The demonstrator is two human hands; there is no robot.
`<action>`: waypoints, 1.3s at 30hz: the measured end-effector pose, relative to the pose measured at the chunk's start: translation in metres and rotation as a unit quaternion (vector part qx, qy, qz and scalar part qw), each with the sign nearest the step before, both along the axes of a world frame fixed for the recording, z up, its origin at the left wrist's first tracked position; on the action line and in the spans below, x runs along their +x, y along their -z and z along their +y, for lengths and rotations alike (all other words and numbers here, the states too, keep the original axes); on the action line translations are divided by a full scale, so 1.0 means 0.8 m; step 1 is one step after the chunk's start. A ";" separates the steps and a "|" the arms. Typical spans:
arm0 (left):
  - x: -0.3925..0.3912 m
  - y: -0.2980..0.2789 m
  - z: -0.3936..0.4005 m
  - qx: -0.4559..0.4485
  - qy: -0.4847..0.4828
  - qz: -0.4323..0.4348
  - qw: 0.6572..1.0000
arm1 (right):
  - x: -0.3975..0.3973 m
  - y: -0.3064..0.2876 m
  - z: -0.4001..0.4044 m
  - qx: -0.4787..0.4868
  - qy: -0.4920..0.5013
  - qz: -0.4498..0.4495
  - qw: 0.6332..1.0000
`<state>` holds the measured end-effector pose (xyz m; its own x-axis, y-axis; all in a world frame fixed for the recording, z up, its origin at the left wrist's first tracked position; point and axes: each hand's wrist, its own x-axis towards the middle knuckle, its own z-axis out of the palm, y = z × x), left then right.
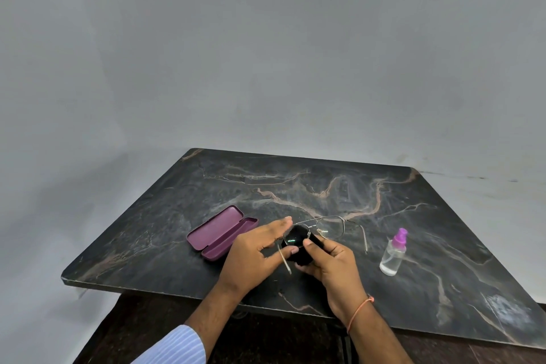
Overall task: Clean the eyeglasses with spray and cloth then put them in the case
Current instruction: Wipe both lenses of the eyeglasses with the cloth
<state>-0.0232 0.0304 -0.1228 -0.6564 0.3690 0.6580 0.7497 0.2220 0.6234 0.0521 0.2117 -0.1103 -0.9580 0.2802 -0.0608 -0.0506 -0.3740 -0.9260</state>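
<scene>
Thin metal-framed eyeglasses (332,227) are held just above the dark marble table (339,186), temples unfolded. My left hand (254,254) grips the frame at its left lens and temple. My right hand (331,263) pinches a black cloth (297,241) around that left lens, which the cloth hides. The right lens is bare and see-through. An open purple case (220,232) lies to the left of my hands, empty. A small clear spray bottle (394,253) with a purple nozzle stands to the right.
The table's near edge runs below my wrists, with a dark floor (147,334) beneath. A plain grey wall (266,53) fills the background. An orange thread circles my right wrist (359,312).
</scene>
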 end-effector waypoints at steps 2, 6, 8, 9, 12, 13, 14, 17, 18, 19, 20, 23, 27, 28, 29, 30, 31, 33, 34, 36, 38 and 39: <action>0.002 -0.002 0.001 -0.003 -0.002 0.004 1.000 | -0.001 0.000 -0.001 0.003 0.016 -0.004 1.000; 0.003 -0.003 0.002 0.009 -0.002 -0.020 1.000 | 0.002 0.001 0.000 -0.006 0.017 0.006 1.000; 0.002 -0.003 0.002 0.021 -0.006 -0.039 0.999 | 0.004 0.000 0.001 -0.017 0.001 0.012 1.000; 0.002 -0.003 0.002 0.024 -0.009 -0.046 0.999 | 0.004 0.000 0.002 -0.019 -0.010 0.014 1.000; 0.001 -0.002 0.000 0.044 -0.005 -0.068 0.997 | 0.006 -0.004 0.001 -0.007 -0.039 0.017 0.999; 0.000 -0.002 0.000 0.052 0.000 -0.076 0.996 | 0.006 -0.006 0.002 0.000 -0.050 0.017 0.999; -0.001 -0.002 0.000 0.059 0.003 -0.081 0.995 | 0.007 -0.008 0.002 0.006 -0.063 0.015 0.998; -0.003 0.001 0.001 0.073 0.005 -0.089 0.993 | 0.009 -0.010 0.008 0.025 -0.096 0.009 0.995; -0.004 0.003 0.000 0.076 0.004 -0.093 0.993 | 0.009 -0.010 0.008 0.030 -0.101 0.009 0.994; -0.005 0.004 0.000 0.080 0.003 -0.097 0.992 | 0.009 -0.008 0.008 0.033 -0.104 0.013 0.994; -0.005 0.004 0.000 0.083 0.005 -0.101 0.991 | 0.008 -0.007 0.008 0.033 -0.104 0.021 0.994; -0.006 0.004 0.000 0.089 0.015 -0.113 0.990 | 0.008 -0.004 0.006 0.011 -0.089 0.044 0.995; -0.004 0.003 0.001 0.086 0.030 -0.136 0.987 | 0.006 -0.005 0.008 -0.012 -0.074 0.036 0.997; -0.004 0.003 0.001 0.085 0.031 -0.139 0.986 | 0.006 -0.007 0.009 -0.014 -0.081 0.033 0.996; -0.004 0.003 0.001 0.085 0.031 -0.140 0.986 | 0.006 -0.008 0.010 -0.013 -0.092 0.031 0.995; -0.004 0.004 0.001 0.085 0.030 -0.139 0.986 | 0.006 -0.009 0.011 -0.010 -0.104 0.030 0.994; -0.004 0.004 0.001 0.085 0.029 -0.136 0.987 | 0.006 -0.009 0.012 -0.007 -0.114 0.029 0.993; -0.005 0.005 0.001 0.082 0.027 -0.129 0.988 | 0.006 -0.009 0.013 -0.001 -0.124 0.029 0.992; -0.005 0.005 0.000 0.082 0.028 -0.130 0.988 | 0.006 -0.009 0.013 0.003 -0.124 0.029 0.992; -0.005 0.004 -0.001 0.083 0.027 -0.136 0.987 | 0.006 -0.006 0.012 0.005 -0.112 0.032 0.993; -0.005 0.003 -0.001 0.083 0.024 -0.142 0.986 | 0.004 -0.004 0.011 -0.002 -0.090 0.032 0.995; -0.004 0.002 0.000 0.082 0.024 -0.144 0.986 | 0.004 -0.003 0.011 -0.010 -0.082 0.031 0.996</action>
